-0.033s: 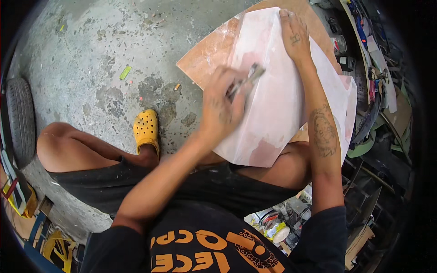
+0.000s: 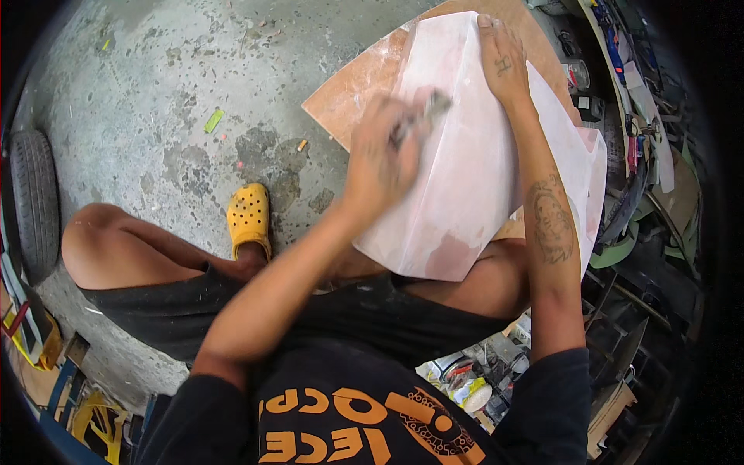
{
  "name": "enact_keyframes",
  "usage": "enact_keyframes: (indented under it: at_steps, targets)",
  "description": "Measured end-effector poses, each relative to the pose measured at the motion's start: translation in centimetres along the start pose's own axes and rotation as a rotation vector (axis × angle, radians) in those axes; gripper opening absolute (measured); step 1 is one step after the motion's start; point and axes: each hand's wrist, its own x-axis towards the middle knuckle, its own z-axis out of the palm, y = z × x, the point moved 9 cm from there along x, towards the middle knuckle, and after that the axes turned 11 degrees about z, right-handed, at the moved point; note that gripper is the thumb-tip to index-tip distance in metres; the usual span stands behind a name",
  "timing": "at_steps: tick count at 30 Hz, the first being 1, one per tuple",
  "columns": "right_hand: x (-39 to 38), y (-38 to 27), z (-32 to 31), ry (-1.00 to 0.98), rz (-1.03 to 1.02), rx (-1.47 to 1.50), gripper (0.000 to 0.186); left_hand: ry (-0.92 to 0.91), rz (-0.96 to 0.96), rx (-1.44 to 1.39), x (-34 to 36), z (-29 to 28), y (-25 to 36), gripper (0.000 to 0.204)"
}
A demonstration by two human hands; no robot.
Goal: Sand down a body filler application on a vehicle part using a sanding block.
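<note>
- Nearest, a black T-shirt (image 2: 310, 372) carries large orange lettering (image 2: 356, 409), upside down from here.
- Beyond it, an angular, faceted shell (image 2: 465, 170) lies over the right thigh, chalky white with pinkish patches and a ridge running lengthwise.
- The left hand (image 2: 381, 155) curls around a small tool (image 2: 438, 103), motion-blurred, over the shell's left face.
- The right hand (image 2: 504, 63) lies flat, unclenched, on the shell's far right part.
- Under the shell's far part is a dusty brown board (image 2: 341, 101).
- A yellow clog (image 2: 249, 213) stands on the stained grey floor (image 2: 132, 108); a tyre (image 2: 35, 201) stands at left, dark clutter (image 2: 655, 267) at right.
</note>
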Motion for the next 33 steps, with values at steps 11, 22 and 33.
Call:
enact_keyframes:
  at_steps: [11,22,33]
  targets:
    - [-10.2,-10.8,-2.9,-0.462,-0.667,-0.148,0.045,-0.094,-0.095,0.096,6.8,-13.6,2.8,0.023]
    - [-18.5,-11.2,-3.4,-0.704,-0.712,-0.219,0.074,-0.057,-0.256,0.176,4.6,-20.5,2.1,0.03]
    - [-12.8,-9.6,-1.2,-0.307,-0.128,-0.051,0.076,-0.089,-0.102,0.236,5.1,-18.6,2.6,0.029]
